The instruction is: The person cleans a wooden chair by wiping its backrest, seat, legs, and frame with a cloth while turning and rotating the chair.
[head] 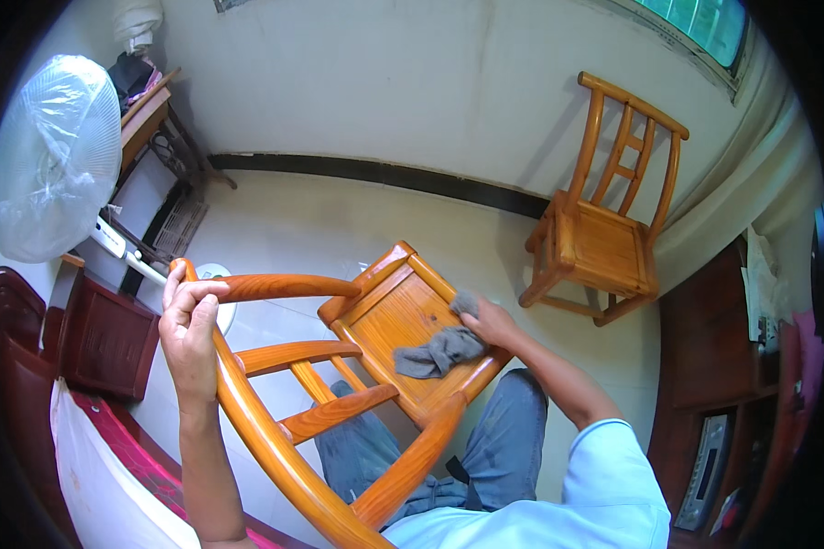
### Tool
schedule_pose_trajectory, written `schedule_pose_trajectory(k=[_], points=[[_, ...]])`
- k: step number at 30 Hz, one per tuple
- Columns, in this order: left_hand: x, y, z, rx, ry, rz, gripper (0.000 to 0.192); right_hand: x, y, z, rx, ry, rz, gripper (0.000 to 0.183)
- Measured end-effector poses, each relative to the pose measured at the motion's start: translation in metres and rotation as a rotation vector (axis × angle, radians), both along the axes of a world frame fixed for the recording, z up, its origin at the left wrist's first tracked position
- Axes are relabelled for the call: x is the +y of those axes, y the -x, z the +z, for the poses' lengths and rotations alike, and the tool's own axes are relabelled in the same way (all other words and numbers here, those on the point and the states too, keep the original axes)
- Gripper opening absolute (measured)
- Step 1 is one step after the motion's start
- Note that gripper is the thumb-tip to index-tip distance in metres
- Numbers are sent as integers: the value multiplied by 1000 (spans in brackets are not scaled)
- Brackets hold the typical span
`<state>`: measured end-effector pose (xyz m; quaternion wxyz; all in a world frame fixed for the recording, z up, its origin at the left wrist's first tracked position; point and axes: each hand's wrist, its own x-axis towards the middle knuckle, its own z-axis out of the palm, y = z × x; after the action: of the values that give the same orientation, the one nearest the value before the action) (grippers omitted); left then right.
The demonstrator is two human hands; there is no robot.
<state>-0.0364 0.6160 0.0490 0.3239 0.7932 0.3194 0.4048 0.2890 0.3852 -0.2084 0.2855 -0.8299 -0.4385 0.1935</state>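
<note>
A glossy wooden chair [412, 322] stands tilted before me, its curved backrest towards my body. My left hand [191, 322] grips the upper end of the backrest's top rail, fingers wrapped over the wood. At the seat's far right edge, my right hand [482, 321] holds a grey cloth [441, 351]; one part bunches out past the fingers, and the rest lies crumpled on the seat panel. My right palm and some fingertips are hidden.
A second wooden chair [608, 240] stands by the wall at right. On the left are a plastic-covered standing fan [55, 158], a small wooden table [144, 123] and dark red wooden furniture [110, 336]. A dark wooden cabinet [707, 343] stands at far right.
</note>
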Motion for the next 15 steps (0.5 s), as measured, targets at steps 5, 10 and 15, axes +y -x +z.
schedule_pose_trajectory(k=[5,10,15], points=[[-4,-4,5,4,7,9,21,-47,-3,-14,39,40,-30,39],[-2,-5,1,-11,-7,-6,21,-13,10,-25,-9,-200,-105,35],[-1,-3,2,19,-16,12,21,82,27,-16,-242,-535,52,47]])
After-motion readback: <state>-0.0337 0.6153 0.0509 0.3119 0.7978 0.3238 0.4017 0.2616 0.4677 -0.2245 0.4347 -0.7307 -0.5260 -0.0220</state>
